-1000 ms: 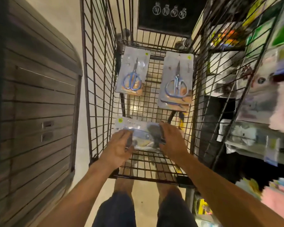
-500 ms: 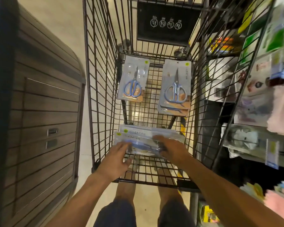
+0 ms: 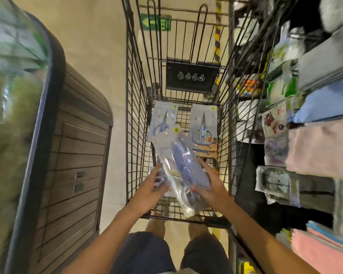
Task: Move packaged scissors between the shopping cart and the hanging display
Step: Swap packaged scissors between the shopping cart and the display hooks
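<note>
Change: held scissors pack (image 3: pixel 183 171), flat and crosswise at the near end of the shopping cart (image 3: pixel 136 119) a second ago, now lifted and turned lengthwise, tilted up.
Right hand (image 3: pixel 210 187): grip closed on the pack's near right edge, thumb across the front.
Left hand (image 3: pixel 150 189): fingers curled on the left side of the blurred packaging; whether on the same pack or a second one, cannot tell.
Far left pack (image 3: pixel 159 121): flat at the cart's far left corner, partly covered by the held pack.
Far right pack (image 3: pixel 204 128): flat at the far right corner, atop others.
Room: wire walls close on both sides; wooden cabinet (image 3: pixel 75 155) left of cart, hanging display (image 3: pixel 275 135) along the right wall.
</note>
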Demonstrator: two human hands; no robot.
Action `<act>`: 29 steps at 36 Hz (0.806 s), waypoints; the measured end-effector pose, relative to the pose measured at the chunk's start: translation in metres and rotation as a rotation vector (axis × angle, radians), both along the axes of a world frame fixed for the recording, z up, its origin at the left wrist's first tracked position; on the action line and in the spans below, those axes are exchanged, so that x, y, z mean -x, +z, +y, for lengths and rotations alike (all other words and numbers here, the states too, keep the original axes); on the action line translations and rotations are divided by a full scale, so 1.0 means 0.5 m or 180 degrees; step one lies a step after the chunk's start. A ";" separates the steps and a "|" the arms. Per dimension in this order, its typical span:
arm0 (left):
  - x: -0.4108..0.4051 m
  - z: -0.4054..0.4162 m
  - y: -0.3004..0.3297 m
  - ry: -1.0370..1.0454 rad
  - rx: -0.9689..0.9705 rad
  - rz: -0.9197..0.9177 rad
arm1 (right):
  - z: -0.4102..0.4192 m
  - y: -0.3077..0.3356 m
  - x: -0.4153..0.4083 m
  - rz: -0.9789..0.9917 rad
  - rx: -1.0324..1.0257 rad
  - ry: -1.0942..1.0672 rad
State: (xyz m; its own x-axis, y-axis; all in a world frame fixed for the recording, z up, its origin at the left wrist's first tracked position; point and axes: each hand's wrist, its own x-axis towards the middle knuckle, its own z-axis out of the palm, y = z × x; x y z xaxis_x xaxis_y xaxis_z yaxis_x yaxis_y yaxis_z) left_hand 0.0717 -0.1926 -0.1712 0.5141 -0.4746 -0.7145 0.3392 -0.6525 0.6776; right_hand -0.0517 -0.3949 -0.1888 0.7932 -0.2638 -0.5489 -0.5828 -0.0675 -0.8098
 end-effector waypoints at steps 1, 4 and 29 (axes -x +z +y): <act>0.002 -0.008 0.012 0.0142 0.0080 0.0046 | 0.006 0.008 0.000 -0.0036 -0.0099 -0.0040; 0.011 -0.021 0.032 0.0574 0.0314 0.0189 | 0.028 0.017 0.006 -0.0042 -0.0423 -0.0238; -0.013 0.000 -0.040 0.1287 0.0355 -0.0347 | 0.024 -0.125 0.007 0.0569 0.0330 0.0027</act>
State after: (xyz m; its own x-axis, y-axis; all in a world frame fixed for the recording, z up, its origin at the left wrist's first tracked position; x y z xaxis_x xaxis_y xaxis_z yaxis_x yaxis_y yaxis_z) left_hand 0.0782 -0.1927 -0.1914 0.7441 -0.2908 -0.6014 0.4751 -0.4026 0.7824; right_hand -0.0550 -0.3830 -0.2515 0.6880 -0.3198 -0.6515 -0.7158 -0.1506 -0.6819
